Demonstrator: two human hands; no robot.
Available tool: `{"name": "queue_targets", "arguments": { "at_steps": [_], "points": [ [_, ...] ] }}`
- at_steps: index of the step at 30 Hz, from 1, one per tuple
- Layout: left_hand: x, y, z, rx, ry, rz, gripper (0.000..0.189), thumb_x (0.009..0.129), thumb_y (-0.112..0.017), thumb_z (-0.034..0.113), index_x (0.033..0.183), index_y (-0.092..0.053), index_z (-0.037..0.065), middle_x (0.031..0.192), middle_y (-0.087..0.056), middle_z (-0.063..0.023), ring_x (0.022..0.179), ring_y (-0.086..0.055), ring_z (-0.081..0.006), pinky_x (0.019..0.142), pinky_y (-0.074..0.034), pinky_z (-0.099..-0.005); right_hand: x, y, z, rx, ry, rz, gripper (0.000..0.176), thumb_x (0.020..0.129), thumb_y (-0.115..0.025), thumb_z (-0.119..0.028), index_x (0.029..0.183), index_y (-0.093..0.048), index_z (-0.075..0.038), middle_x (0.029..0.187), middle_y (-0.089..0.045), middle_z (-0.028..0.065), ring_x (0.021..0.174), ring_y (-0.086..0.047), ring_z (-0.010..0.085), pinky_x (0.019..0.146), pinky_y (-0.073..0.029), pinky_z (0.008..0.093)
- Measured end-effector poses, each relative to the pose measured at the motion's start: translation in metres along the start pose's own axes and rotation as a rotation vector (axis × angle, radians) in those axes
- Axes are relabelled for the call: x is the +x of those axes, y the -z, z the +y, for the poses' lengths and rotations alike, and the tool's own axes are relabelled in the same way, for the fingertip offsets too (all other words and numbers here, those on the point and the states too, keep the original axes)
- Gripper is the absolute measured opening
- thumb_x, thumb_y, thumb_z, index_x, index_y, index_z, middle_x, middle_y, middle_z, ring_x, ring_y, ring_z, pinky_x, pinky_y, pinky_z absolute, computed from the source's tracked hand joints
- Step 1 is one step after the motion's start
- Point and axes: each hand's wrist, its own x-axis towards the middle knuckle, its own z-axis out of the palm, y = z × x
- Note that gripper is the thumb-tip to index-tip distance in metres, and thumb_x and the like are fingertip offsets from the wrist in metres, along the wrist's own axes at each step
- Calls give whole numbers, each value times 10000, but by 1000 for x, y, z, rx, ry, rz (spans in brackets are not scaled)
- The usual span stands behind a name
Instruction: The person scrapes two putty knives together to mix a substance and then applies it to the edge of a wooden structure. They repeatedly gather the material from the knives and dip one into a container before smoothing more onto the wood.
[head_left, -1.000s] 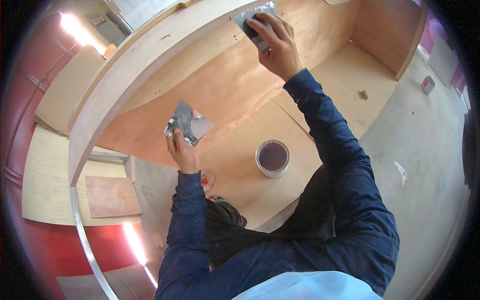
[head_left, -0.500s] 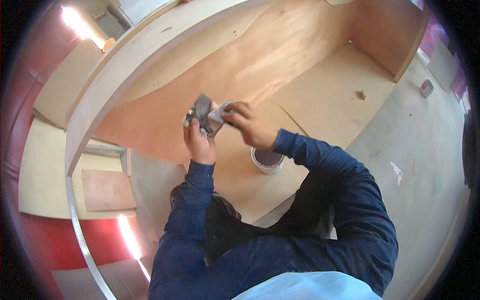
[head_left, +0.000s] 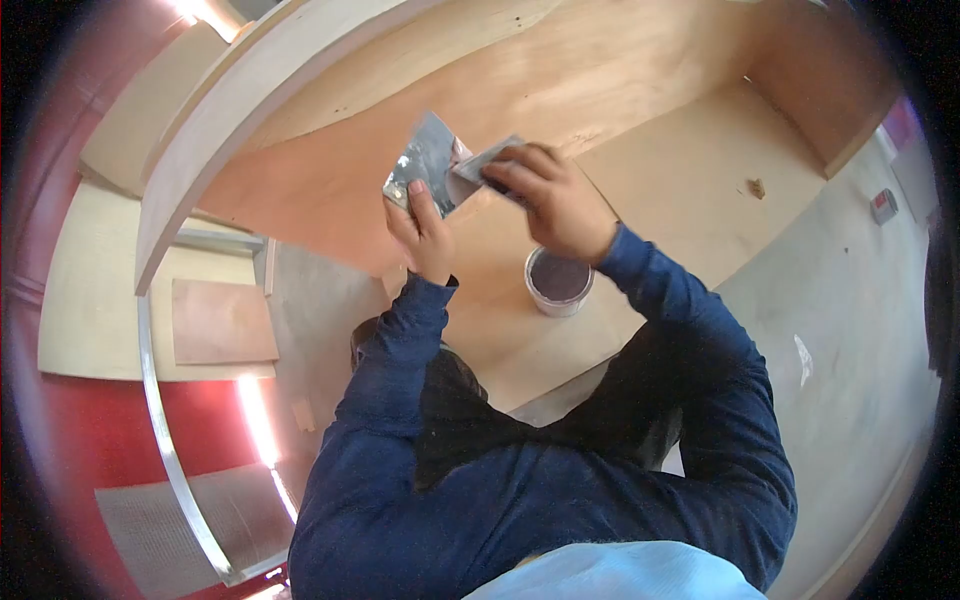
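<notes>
My left hand (head_left: 424, 236) grips a flat metal putty plate (head_left: 428, 152) by its lower edge, thumb on top. Dark and whitish smears mark the plate's face, and a dab of pinkish putty (head_left: 460, 152) shows near its right side. In my right hand (head_left: 560, 205) is a putty scraper (head_left: 488, 162), its wide grey blade angled against the right side of the plate. The fingers wrap over the scraper and hide its back part. Just below my right hand, a white bucket (head_left: 556, 303) with dark grey-brown contents stands on the plywood.
A curved wooden frame edge (head_left: 215, 125) arches along the left, beside a tall plywood panel (head_left: 330, 185). A small brown scrap (head_left: 756, 188) lies on the plywood base (head_left: 680, 190). Farther right, a small can (head_left: 883, 206) and a white scrap (head_left: 803, 360) are on the grey floor (head_left: 750, 310).
Both hands have moved up and slightly right in view with the plate and scraper. The plate's face now shows more brightly and flatter. The whole view has shifted slightly.
</notes>
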Motion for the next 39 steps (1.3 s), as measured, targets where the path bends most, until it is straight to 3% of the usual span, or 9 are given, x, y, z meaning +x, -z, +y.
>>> {"name": "queue_targets", "arguments": {
  "at_steps": [3,5,14,19,26,29,32,34,39],
  "points": [
    [5,11,-11,-8,81,-24,334,1022,-530,205,1235,-519,-52,1134,-618,-125,984,-596,-215,865,-470,-331,-1,-9,-14,-113,125,-38,453,784,-606,28,1221,-625,-88,1256,-575,151,1186,-516,379,1017,-450,459],
    [22,18,-38,184,-318,80,366,1023,-523,217,1276,-498,-47,1225,-590,-133,1092,-576,-229,942,-448,-350,-11,-9,3,80,-43,-379,435,798,-622,-9,1222,-640,-106,1238,-600,145,1186,-537,340,1006,-459,452],
    [46,51,-30,-93,22,-86,413,1022,-497,171,1384,-423,-14,1365,-513,-125,1223,-517,-232,1034,-411,-358,36,109,118,-408,119,573,552,703,-618,96,1214,-669,-105,1272,-603,143,1173,-554,368,980,-484,422],
    [50,59,-35,-309,261,-121,427,1019,-509,175,1396,-418,-5,1375,-511,-123,1248,-508,-230,1047,-409,-359,74,133,152,-507,189,679,609,682,-614,89,1241,-659,-149,1295,-602,109,1185,-553,363,997,-472,429],
    [52,68,-39,-244,256,-81,462,1015,-526,190,1417,-401,0,1390,-499,-119,1258,-504,-235,1058,-405,-365,102,150,138,-455,443,659,188,960,-577,13,1137,-639,6,1120,-646,134,1052,-603,282,931,-487,378],
    [50,67,-25,-230,260,-68,472,1014,-522,185,1429,-390,3,1408,-484,-121,1271,-493,-240,1066,-401,-370,109,150,112,154,-249,478,211,981,-540,2,1171,-633,4,1162,-643,139,1087,-598,268,964,-477,371],
    [49,68,-21,-222,268,-75,470,1015,-515,177,1434,-388,6,1425,-469,-126,1285,-482,-245,1074,-396,-376,94,132,150,-329,139,544,222,1007,-507,-34,1189,-631,-10,1179,-641,112,1116,-592,235,975,-473,355],
    [49,68,-19,-227,256,-78,465,1016,-512,174,1433,-391,8,1431,-463,-128,1290,-478,-248,1076,-394,-378,76,120,167,-617,197,588,614,679,-619,80,1240,-661,-167,1300,-602,92,1188,-554,354,1008,-467,428],
    [50,66,-17,-239,264,-112,466,1021,-512,180,1435,-390,5,1425,-471,-131,1286,-484,-253,1077,-395,-379,77,117,171,-519,181,709,637,660,-651,73,1241,-661,-187,1309,-601,78,1190,-556,345,1003,-472,423]
  ]
}}
